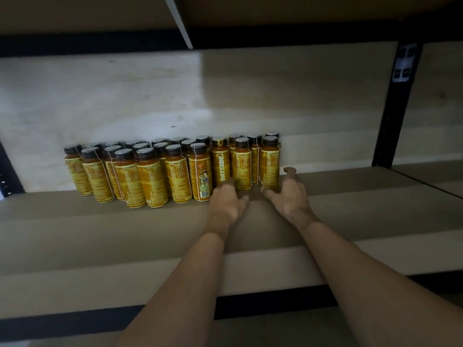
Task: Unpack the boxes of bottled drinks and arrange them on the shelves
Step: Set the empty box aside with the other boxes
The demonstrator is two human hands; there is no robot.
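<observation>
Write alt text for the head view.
Two bare hands, the left hand and the right hand, reach toward a cluster of yellow bottles with dark caps, standing upright at the back of a wooden shelf.

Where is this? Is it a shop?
Probably a shop's stockroom or storeroom. A bare board shelf on a dark metal post holds many identical yellow bottles packed in rows, and two bare hands, the left hand and right hand, reach toward them.

Both forearms and hands (225, 204) are bare, sleeveless.
</observation>
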